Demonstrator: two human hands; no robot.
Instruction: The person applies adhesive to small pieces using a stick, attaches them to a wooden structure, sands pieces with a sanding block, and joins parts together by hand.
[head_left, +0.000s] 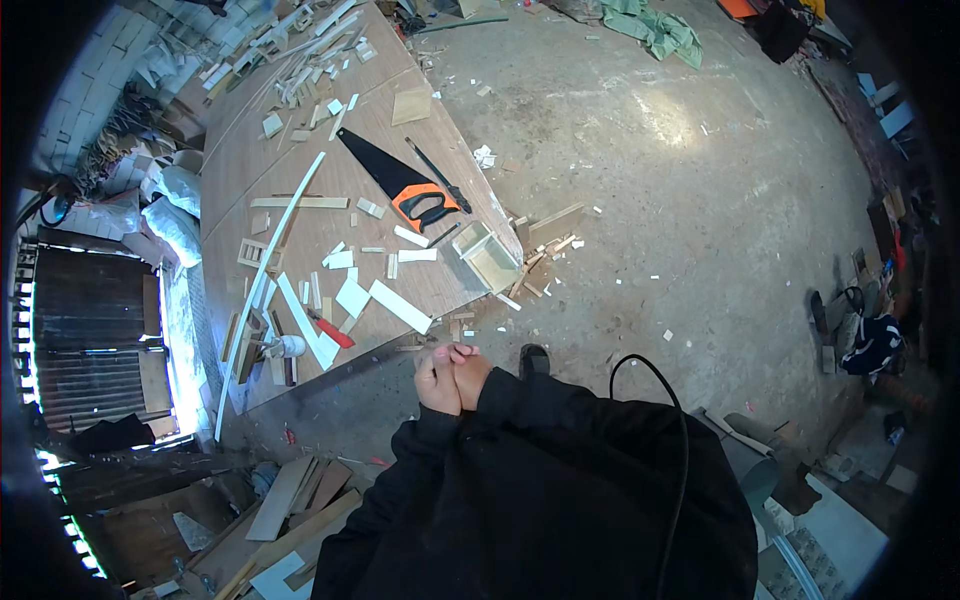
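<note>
My left hand [437, 384] and my right hand [471, 377] are clasped together in front of my body, fingers closed over one another. No tool or piece shows in either. Just beyond them is the near edge of a wooden table [385, 110]. A white strip [401, 306] lies there, closest to my hands. Farther left rests a red-handled knife [334, 332] among pale cut pieces. A handsaw [400, 185] with a black blade and orange handle lies mid-table, beside a dark slim tool [437, 174]. At the table's right corner stands a small open-topped box [487, 257].
A long pale strip [268, 262] crosses the table's left side. Wood scraps [545, 262] litter the concrete floor [640, 200] by the corner. Loose boards [290, 500] lean at lower left. A black cable [682, 440] loops along my right side.
</note>
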